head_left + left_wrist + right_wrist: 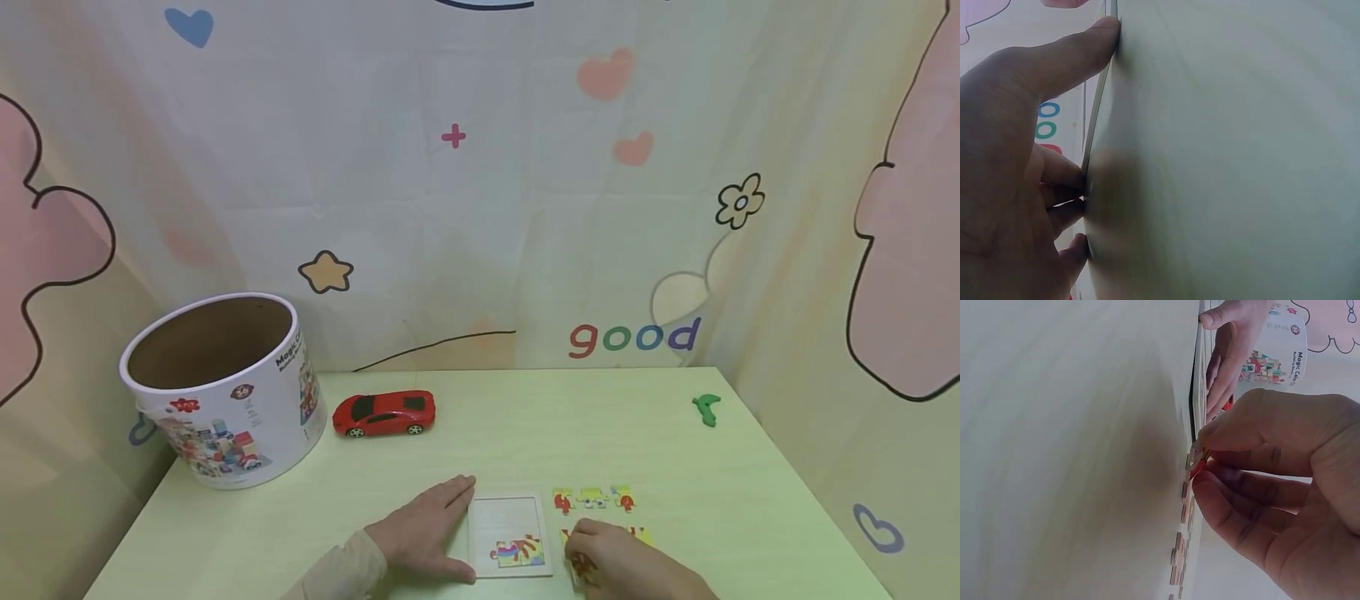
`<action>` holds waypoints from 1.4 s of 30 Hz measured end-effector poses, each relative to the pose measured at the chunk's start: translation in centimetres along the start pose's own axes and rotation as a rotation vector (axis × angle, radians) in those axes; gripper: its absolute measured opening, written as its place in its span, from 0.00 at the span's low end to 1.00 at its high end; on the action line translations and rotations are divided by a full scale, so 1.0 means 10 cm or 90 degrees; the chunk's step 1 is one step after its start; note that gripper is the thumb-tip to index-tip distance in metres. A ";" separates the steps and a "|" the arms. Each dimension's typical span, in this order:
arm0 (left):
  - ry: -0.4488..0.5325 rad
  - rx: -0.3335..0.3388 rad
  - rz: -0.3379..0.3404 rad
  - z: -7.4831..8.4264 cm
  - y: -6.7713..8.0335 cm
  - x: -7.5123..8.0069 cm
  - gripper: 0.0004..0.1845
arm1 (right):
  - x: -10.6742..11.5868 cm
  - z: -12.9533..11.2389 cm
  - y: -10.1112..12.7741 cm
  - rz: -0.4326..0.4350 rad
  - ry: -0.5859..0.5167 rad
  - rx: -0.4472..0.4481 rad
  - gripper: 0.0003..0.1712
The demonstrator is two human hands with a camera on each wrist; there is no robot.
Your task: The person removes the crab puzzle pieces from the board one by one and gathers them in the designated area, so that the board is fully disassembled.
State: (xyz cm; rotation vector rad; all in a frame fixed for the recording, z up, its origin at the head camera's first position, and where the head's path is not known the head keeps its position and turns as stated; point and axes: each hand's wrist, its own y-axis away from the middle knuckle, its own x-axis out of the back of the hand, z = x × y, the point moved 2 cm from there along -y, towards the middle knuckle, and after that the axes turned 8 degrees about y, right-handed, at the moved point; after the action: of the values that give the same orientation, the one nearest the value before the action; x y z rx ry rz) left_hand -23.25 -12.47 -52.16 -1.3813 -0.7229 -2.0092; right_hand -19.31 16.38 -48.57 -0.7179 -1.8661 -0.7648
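two hands work at the near edge of the pale green table (pixel 525 417). the left hand (pixel 423 533) lies flat with fingers straight and together, pressed against the left side of the puzzle tray (pixel 510 521), apparently to keep the thin wooden board from sliding. the tray is square, light and smooth, with one coloured section seated in its lower part. the right hand (pixel 622 562) has its fingers curled, pinching a small flat red puzzle piece (pixel 1197 467) just right of the tray. the loose pieces (pixel 594 499) lie flat in a row beside the tray, within short reach. well apart stand a glossy red toy car (pixel 384 413), an open cardboard tub (pixel 221 387) and a green toy piece (pixel 707 408).
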 end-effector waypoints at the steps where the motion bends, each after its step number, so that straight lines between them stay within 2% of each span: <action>1: -0.001 -0.001 0.000 0.00 0.00 0.00 0.60 | 0.00 0.01 0.01 -0.003 0.000 -0.004 0.11; 12: 0.002 -0.003 0.002 -0.01 -0.01 0.00 0.60 | -0.02 0.04 0.05 0.016 0.018 0.027 0.11; 20: -0.001 -0.009 0.005 -0.01 0.00 0.00 0.60 | -0.04 0.07 0.07 0.050 0.018 0.065 0.08; 33: 0.004 0.000 -0.002 -0.01 0.00 0.00 0.60 | -0.03 0.08 0.08 0.007 -0.011 0.045 0.07; 42: 0.020 0.005 -0.008 -0.02 -0.01 -0.01 0.61 | -0.05 0.09 0.08 0.033 0.009 0.083 0.06</action>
State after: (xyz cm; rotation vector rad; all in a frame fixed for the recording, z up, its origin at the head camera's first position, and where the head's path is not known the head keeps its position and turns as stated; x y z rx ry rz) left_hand -23.41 -12.57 -52.28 -1.3410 -0.7262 -2.0312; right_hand -18.98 17.48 -49.16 -0.6732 -1.8581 -0.6080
